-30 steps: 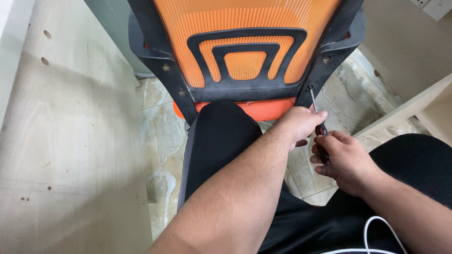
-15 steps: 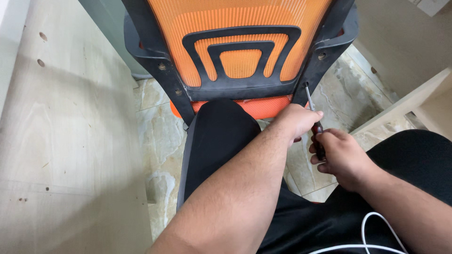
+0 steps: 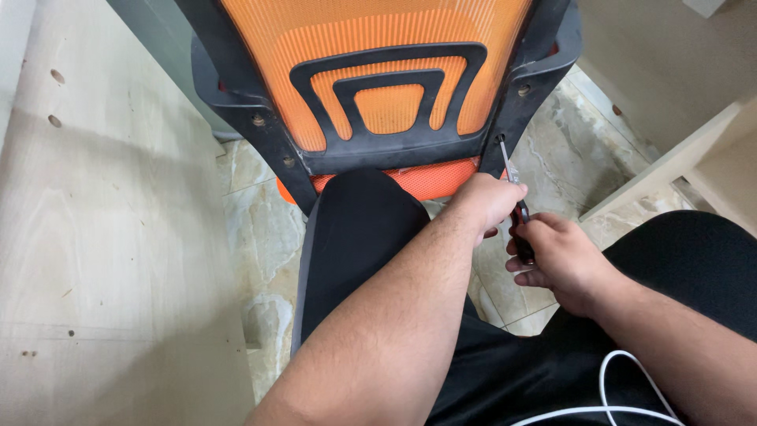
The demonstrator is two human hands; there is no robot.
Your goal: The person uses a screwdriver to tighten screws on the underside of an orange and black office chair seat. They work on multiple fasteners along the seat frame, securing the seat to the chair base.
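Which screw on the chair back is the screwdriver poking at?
The lower right screw hole on the black plastic frame. The metal screwdriver tip meets it; the other three screws sit untouched.

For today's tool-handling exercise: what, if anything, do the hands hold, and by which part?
Both hold a screwdriver: the right hand grips its dark handle, the left hand steadies the shaft near the handle.

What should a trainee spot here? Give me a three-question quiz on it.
1. True or false: the chair has blue mesh.
2. Fill in: the left hand closes around the screwdriver's metal ____.
3. The screwdriver's handle sits in: A) the left hand, B) the right hand, C) neither.
Key: 1 false; 2 shaft; 3 B.
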